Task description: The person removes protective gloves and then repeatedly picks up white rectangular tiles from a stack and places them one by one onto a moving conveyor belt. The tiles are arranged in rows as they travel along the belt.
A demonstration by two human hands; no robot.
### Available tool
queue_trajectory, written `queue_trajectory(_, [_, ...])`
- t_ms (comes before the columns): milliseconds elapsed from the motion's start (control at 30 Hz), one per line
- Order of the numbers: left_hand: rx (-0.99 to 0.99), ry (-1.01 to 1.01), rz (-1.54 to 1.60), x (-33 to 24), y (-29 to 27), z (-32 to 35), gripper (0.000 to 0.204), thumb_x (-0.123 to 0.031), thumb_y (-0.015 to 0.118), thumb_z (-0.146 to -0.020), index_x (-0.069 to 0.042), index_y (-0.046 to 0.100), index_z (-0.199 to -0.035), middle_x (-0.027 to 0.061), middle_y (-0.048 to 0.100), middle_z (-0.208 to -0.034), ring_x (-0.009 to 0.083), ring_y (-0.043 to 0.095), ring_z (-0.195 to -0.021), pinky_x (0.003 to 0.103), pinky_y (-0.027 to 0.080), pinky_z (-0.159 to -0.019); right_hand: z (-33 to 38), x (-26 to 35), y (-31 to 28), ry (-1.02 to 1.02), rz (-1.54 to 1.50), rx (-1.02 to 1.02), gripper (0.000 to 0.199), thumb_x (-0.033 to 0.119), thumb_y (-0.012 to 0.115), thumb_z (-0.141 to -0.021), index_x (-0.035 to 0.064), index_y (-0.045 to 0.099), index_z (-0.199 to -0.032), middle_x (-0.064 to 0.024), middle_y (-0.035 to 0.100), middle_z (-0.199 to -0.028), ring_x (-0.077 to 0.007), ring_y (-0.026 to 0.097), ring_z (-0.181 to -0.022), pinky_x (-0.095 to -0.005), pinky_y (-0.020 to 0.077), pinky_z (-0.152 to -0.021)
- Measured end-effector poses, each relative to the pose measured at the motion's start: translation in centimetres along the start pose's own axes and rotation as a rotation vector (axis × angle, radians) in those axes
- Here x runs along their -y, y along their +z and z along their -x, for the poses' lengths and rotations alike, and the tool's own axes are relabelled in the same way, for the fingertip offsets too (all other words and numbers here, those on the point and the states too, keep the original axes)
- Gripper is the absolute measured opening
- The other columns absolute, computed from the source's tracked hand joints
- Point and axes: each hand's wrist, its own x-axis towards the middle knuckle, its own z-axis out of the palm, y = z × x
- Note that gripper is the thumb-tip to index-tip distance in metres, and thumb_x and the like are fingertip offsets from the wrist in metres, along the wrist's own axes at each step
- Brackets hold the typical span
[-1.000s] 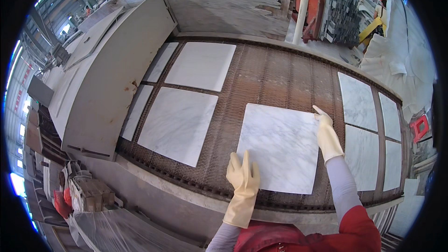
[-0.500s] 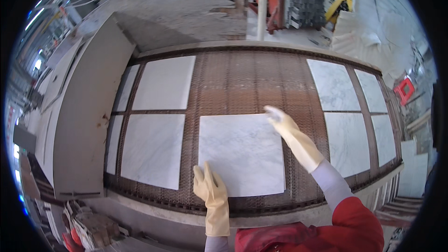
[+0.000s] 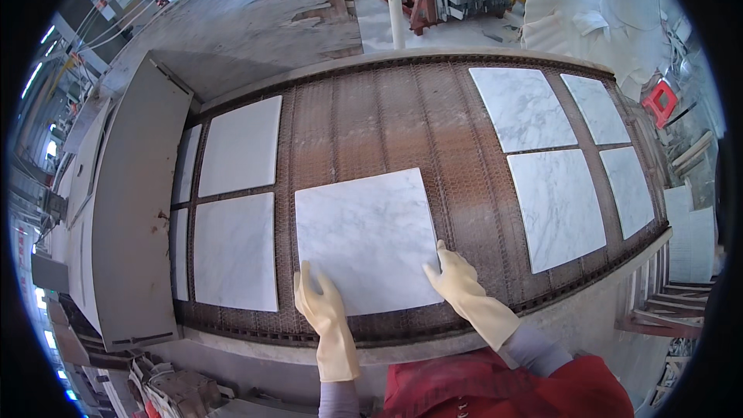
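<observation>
A square white marble tile point(image 3: 364, 240) with grey veining lies slightly turned on a brown mesh conveyor belt point(image 3: 371, 120) in front of me. Both my hands wear cream rubber gloves. My left hand point(image 3: 323, 306) grips the tile at its near left corner, fingers along the left edge. On the opposite side, my right hand point(image 3: 462, 286) holds the right edge close to the near corner, with the thumb over the tile's face. The fingertips at the edges are partly hidden.
More marble tiles lie in pairs on the belt, some at left point(image 3: 236, 251) and some at right point(image 3: 556, 209). A grey metal housing point(image 3: 131, 209) spans the belt's left end. Beyond it are a pale upright pipe point(image 3: 392, 0) and a red plastic stool point(image 3: 660, 103).
My right hand has come from the tile's far right corner down to its near right edge. The tile has turned a little, its right side now farther away. The view has shifted.
</observation>
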Motion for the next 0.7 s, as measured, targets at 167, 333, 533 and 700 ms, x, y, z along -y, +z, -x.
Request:
queue_trajectory(167, [-0.001,-0.067,0.135,0.2,-0.3,-0.6,0.045,-0.025,0.056,-0.098,0.001,0.060,-0.134,0.0251,0.059,-0.137,0.0399,0.053,-0.131,0.046,0.041,-0.112,0.5,1.9,-0.2,0.070,-0.032,0.016,0.071,0.044,0.059,-0.096,-0.0012,0.041,-0.148,-0.0204,0.060,-0.135,-0.0343,0.057,-0.127,-0.0440,0.0459,-0.107])
queue_trajectory(333, [-0.012,-0.105,0.199,-0.3,-0.2,-0.7,0.048,-0.023,0.058,-0.092,-0.001,0.060,-0.136,0.0203,0.061,-0.137,0.0368,0.055,-0.130,0.043,0.041,-0.111,0.2,-0.1,1.0,-0.001,-0.271,-0.160,0.070,0.042,0.061,-0.095,-0.0034,0.045,-0.146,-0.0236,0.056,-0.141,-0.0374,0.054,-0.130,-0.0419,0.0433,-0.110])
queue_trajectory(533, [-0.002,-0.100,0.257,0.5,-0.1,-0.9,0.049,-0.026,0.058,-0.092,-0.004,0.060,-0.136,0.0182,0.062,-0.137,0.0349,0.055,-0.129,0.042,0.040,-0.112,0.7,0.9,-0.6,0.159,-0.552,-0.058,0.066,0.040,0.063,-0.095,-0.0053,0.051,-0.141,-0.0242,0.054,-0.144,-0.0346,0.056,-0.128,-0.0383,0.0423,-0.108])
queue_trajectory(700, [0.051,-0.185,0.256,-0.3,-1.1,-1.7,0.053,-0.028,0.061,-0.090,-0.004,0.060,-0.138,0.0186,0.063,-0.136,0.0342,0.057,-0.128,0.042,0.040,-0.112,1.1,0.6,0.3,0.213,-0.796,-0.090,0.064,0.036,0.066,-0.095,-0.0082,0.052,-0.139,-0.0199,0.056,-0.145,-0.0269,0.058,-0.124,-0.0345,0.0423,-0.105])
